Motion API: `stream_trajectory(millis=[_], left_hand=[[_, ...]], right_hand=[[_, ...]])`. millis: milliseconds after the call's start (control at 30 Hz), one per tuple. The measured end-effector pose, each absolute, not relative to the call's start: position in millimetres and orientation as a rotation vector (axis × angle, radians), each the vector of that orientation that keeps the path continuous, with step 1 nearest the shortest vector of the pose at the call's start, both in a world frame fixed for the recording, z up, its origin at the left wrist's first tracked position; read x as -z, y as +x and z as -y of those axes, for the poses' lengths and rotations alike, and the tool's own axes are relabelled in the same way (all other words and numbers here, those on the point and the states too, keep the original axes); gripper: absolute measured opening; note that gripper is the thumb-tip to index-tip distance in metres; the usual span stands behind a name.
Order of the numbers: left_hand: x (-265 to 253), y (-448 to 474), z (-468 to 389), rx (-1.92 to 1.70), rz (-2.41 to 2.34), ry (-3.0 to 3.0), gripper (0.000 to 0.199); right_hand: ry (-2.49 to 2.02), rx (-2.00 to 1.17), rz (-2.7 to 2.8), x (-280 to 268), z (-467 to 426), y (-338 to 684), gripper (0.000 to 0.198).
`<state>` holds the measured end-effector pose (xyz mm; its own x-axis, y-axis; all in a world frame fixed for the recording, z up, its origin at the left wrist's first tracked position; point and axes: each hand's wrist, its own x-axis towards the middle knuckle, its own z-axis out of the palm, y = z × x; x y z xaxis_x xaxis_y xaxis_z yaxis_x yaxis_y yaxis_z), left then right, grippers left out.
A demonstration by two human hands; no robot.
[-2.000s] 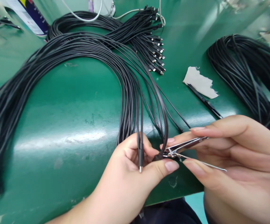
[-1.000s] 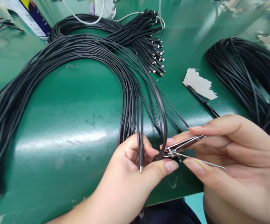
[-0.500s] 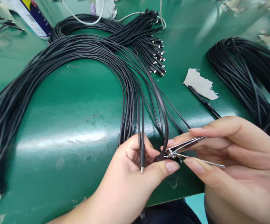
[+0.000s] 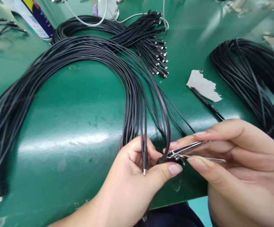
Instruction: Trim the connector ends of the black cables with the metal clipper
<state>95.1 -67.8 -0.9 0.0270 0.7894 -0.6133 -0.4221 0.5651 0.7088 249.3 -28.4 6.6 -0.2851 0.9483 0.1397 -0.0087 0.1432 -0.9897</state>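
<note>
The left hand [image 4: 133,176] pinches a black cable's plug [image 4: 161,160] between thumb and fingers and is best kept steady, while the right hand [image 4: 243,160], its fingers gripping a nail clipper [image 4: 186,148] just beside that thumb, should squeeze gently, sparing the cable [image 4: 168,130].

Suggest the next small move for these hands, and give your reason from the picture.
Probably a gentle squeeze of the clipper by the right hand, with the left hand keeping its pinch on the thick black cable: the clipper's head is at the cable's lower end, and its lever stands apart, leaving room to close.
</note>
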Motion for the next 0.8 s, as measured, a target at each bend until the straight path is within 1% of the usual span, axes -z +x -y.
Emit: stream_trajectory(millis=[133, 233, 333, 400, 533, 667, 800], left_hand=[[3.2, 94.5, 70.1, -0.952, -1.213, 0.374, 0.035], [4.1, 96.6, 70.5, -0.954, -1.226, 0.356, 0.034], [3.5, 100.6, 71.0, -0.927, -1.205, 0.318, 0.036], [2.4, 103.0, 71.8, -0.907, -1.143, 0.308, 0.036], [0.0, 103.5, 72.0, -0.888, -1.086, 0.368, 0.028], [1.6, 100.9, 68.9, -0.838, -1.121, 0.409, 0.038], [8.6, 101.9, 70.3, -0.888, -1.103, 0.367, 0.038]], right_hand=[[-0.948, -1.281, 1.339, -6.3, 28.0, 250.7, 0.025], [-0.819, -1.353, 1.377, -7.8, 22.3, 257.3, 0.023], [-0.84, -1.36, 1.316, -9.2, 19.6, 259.5, 0.021], [-0.898, -1.31, 1.212, -9.4, 20.1, 256.8, 0.023], [-0.959, -1.248, 1.123, -8.6, 20.3, 250.9, 0.026], [-0.941, -1.258, 1.125, -8.5, 18.1, 253.9, 0.026], [-0.928, -1.322, 1.136, -6.8, 17.3, 259.3, 0.025]])
